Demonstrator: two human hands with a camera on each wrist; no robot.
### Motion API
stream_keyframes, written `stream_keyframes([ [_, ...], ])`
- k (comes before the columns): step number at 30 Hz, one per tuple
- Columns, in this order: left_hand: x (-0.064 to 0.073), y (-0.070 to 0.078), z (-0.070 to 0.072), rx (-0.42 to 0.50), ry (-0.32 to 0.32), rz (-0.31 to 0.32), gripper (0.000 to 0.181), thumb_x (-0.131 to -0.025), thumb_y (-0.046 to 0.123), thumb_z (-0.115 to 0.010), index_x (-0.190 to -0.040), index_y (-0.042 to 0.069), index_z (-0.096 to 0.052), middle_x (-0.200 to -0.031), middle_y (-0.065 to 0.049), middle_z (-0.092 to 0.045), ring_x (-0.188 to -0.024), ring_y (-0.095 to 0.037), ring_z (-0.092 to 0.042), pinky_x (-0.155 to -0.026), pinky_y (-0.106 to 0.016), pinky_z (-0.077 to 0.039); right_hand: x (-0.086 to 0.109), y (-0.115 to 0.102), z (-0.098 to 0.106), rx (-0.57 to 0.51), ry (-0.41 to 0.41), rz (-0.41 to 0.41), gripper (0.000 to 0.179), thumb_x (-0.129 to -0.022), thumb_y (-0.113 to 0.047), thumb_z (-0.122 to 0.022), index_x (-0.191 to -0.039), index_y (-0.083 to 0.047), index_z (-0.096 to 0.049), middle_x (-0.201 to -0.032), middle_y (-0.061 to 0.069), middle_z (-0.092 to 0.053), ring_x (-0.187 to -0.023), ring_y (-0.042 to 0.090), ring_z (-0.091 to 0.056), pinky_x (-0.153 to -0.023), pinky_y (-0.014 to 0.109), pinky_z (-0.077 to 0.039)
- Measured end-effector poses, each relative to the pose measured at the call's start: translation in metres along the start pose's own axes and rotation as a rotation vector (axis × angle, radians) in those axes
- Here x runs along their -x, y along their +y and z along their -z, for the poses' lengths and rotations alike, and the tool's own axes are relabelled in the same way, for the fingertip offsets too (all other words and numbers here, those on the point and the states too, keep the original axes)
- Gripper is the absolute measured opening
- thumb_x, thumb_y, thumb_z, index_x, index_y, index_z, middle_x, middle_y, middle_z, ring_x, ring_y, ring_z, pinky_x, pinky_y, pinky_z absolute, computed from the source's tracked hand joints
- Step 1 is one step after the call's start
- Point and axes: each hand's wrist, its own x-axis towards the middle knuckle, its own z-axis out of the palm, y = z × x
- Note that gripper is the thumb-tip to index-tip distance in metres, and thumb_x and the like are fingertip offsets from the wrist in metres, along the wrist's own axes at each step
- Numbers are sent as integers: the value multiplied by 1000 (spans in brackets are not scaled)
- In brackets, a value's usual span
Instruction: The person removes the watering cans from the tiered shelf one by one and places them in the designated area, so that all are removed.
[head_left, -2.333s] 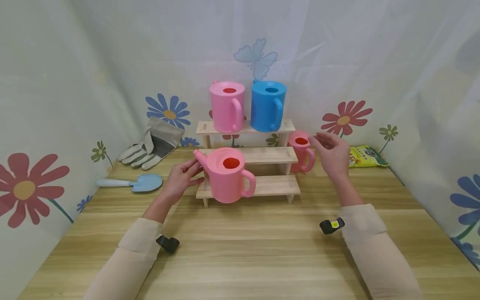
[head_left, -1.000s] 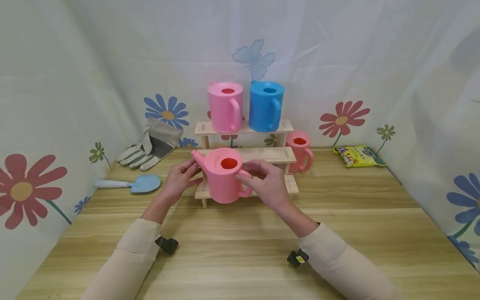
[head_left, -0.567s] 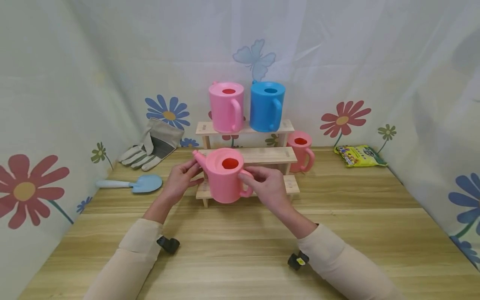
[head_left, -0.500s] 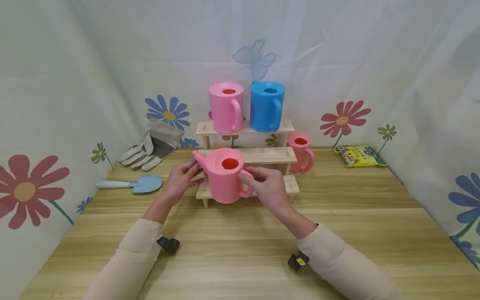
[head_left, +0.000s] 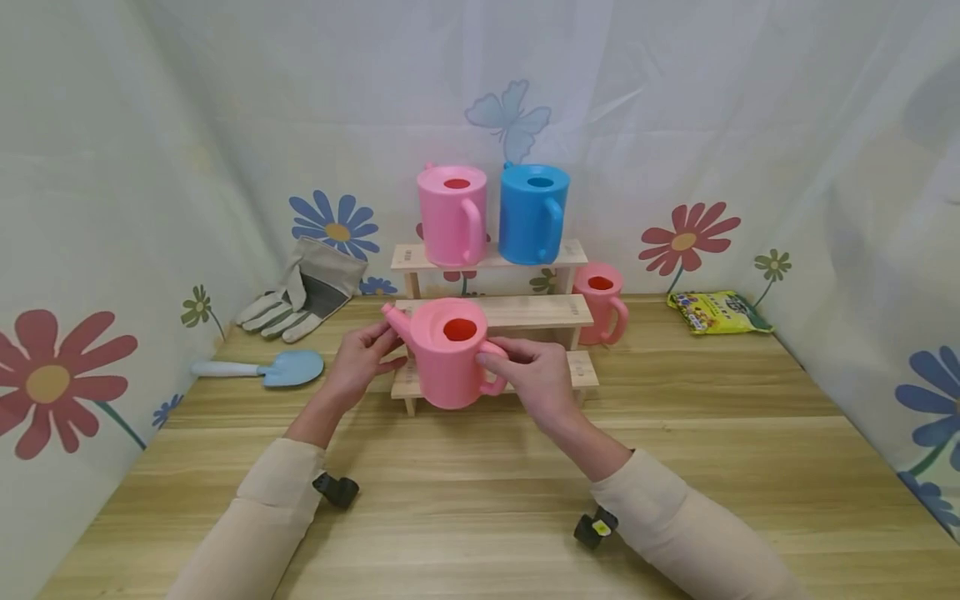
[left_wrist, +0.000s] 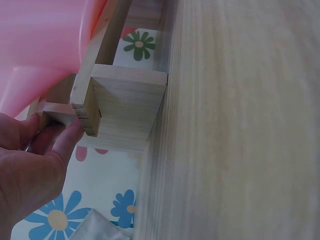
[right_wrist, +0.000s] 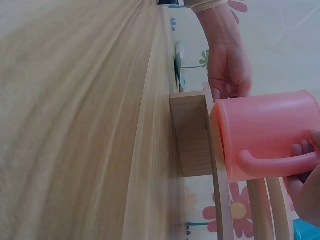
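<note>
A salmon-pink watering can [head_left: 450, 367] stands upright on the lowest step of a wooden tiered stand [head_left: 517, 311], its spout toward the left. My right hand [head_left: 542, 379] pinches its handle, thumb on the near side. In the right wrist view, the fingers of that hand [right_wrist: 306, 175] curl around the handle. My left hand [head_left: 358, 362] is at the spout side. In the left wrist view, the bent fingertips of my left hand [left_wrist: 37, 165] meet the step's end, close under the spout; I cannot tell whether they grip the stand or only touch it.
A pink watering can [head_left: 450, 221] and a blue one [head_left: 531, 221] stand on the top tier. Another salmon can [head_left: 600, 312] sits right of the stand. Gloves [head_left: 303, 287] and a small trowel [head_left: 288, 368] lie left; a yellow packet [head_left: 716, 312] lies right.
My right hand has come left from beside the other salmon can and taken the handle of the can on the lowest step. My left hand has stayed in place.
</note>
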Motion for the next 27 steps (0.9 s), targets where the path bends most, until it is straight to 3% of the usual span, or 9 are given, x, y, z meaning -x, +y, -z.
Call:
stream_keyframes([
  [11,1,-1,0,-10,3,7,49,-106,28,-51,-151,10,-46,-149,-15,-48,-135,-29,-49,-98,-43,-53,-6,2,7,-20,1,-4,35,-83,-42,-83,-110,-19,-80,-101,-4,-76,-96,20,-67,-83,35,-59],
  [19,0,-3,0,26,1,4,47,-106,24,-51,-151,12,-46,-153,-12,-44,-135,-30,-48,-95,-40,-55,-10,-16,24,-101,-49,21,37,-86,-36,-82,-114,-13,-78,-104,3,-76,-100,23,-70,-89,36,-58],
  [27,-1,-4,2,32,-16,23,46,-108,22,-47,-153,17,-44,-159,-6,-35,-139,-32,-42,-95,-39,-54,-11,-42,54,-63,16,141,33,-88,-28,-80,-115,-8,-77,-90,12,-74,-81,28,-71,-81,37,-61],
])
